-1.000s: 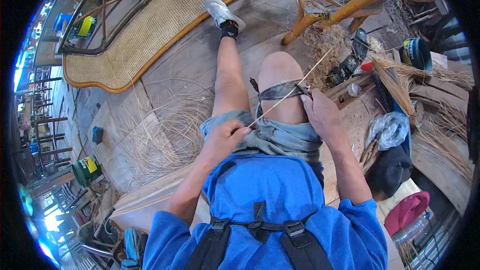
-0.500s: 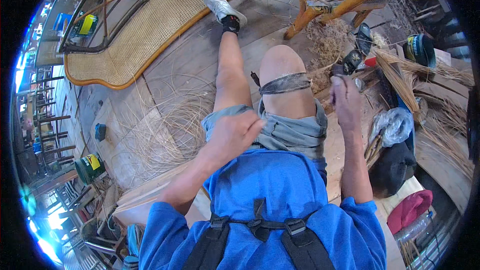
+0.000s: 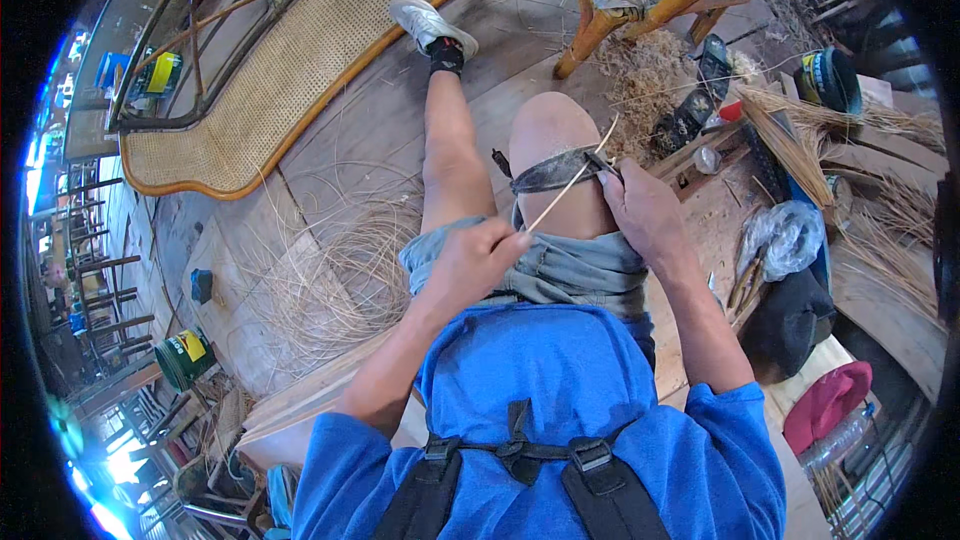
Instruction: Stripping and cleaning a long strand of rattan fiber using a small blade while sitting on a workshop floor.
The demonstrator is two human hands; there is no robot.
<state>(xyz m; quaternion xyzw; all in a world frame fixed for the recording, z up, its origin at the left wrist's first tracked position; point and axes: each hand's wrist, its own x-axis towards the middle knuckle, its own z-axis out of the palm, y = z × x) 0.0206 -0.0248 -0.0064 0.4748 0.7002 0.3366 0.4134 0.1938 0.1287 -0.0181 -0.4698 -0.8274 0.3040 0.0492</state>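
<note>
Strip (image 3: 555,204) lies over the banded right knee (image 3: 552,125), long axis slanting from the left hand (image 3: 478,258) up and away to the right. Left grip: thumb and fingers pinched tight on the strip's near end, no gap seen. Right hand (image 3: 650,208): fingers closed round a small dark tool (image 3: 601,163), its tip on or very near the strip over the dark band (image 3: 543,175); contact itself too small to tell. Key relation: tool crosses the strip, right hand nearer that crossing, left hand lower and to the left. Short free end pokes out beyond the tool. Coil (image 3: 335,275) of loose strips on the floor, left of the legs.

Versus half a second ago: right hand was off to the right, clear of the knee; now back at the band. Strip, hard to make out then, now shows plainly.
</note>
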